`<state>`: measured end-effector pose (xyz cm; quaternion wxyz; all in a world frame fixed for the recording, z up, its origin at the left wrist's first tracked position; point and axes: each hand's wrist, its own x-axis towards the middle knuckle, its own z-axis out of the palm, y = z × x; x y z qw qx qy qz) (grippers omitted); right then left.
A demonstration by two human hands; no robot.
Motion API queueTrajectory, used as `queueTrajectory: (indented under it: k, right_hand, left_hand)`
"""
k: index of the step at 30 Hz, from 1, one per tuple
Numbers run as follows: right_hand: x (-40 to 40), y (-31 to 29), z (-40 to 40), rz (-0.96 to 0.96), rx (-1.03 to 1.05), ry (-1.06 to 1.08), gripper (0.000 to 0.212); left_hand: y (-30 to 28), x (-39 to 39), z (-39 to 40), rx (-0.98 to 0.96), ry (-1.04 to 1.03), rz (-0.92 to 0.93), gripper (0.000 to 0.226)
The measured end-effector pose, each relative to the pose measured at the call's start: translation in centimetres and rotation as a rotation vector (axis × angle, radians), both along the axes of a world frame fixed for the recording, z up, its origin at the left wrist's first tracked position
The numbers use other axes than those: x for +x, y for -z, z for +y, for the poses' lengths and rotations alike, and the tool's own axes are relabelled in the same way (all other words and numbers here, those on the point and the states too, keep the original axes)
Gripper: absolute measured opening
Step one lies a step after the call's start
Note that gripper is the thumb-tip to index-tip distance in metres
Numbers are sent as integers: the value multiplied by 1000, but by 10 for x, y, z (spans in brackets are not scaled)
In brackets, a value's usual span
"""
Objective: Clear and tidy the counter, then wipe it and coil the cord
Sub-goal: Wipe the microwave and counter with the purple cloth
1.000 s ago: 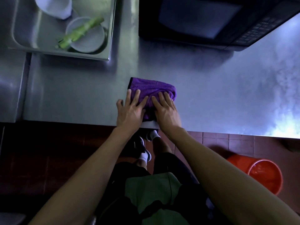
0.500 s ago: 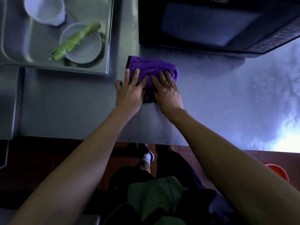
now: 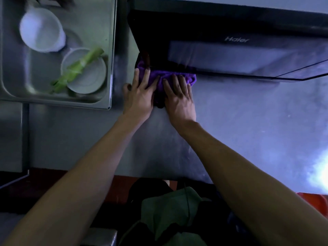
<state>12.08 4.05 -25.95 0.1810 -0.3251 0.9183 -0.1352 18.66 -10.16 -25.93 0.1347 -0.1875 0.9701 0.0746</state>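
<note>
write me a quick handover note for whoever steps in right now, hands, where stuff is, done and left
Left hand: flat, fingers straight, pressing the purple cloth.
Right hand: the same, beside it.
Cloth lies on the steel counter, its far edge at the foot of the black microwave.
Done: cup, bowl and green stalk sit in the tray.
Left: rest of the wiping; cord not in view.

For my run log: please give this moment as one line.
step: wiping | hands: left, right flat on cloth | cloth: at microwave base | counter
</note>
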Motion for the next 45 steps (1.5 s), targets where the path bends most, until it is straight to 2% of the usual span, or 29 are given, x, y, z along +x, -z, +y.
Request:
queueTrajectory:
  k: [6,10,20,26,32,37,45]
  right_hand:
    - [-4,-3,3,-6,-9,-29,54]
    - [9,-9,10,-26,1,-75,53]
    - [165,-17,47,-5,23,-139,56]
    - [224,-26,91,57,16,-148,54]
    - [243,-33,107,56,25,-115,53]
    - [247,-31,129,54,-47,-101,53]
    - [236,-25,199,75,-170,4,48]
  left_hand:
    - [-7,1,6,2,-23,-16,51]
    - [-9,30,16,-59,19,3,49]
    - [-10,195,53,-14,6,62,47]
    - [-15,248,88,21,35,75,40]
    - [-24,260,114,12,102,118,30]
    - [-20,263,125,18,128,217,24]
    - [-8,242,184,62,196,372,30]
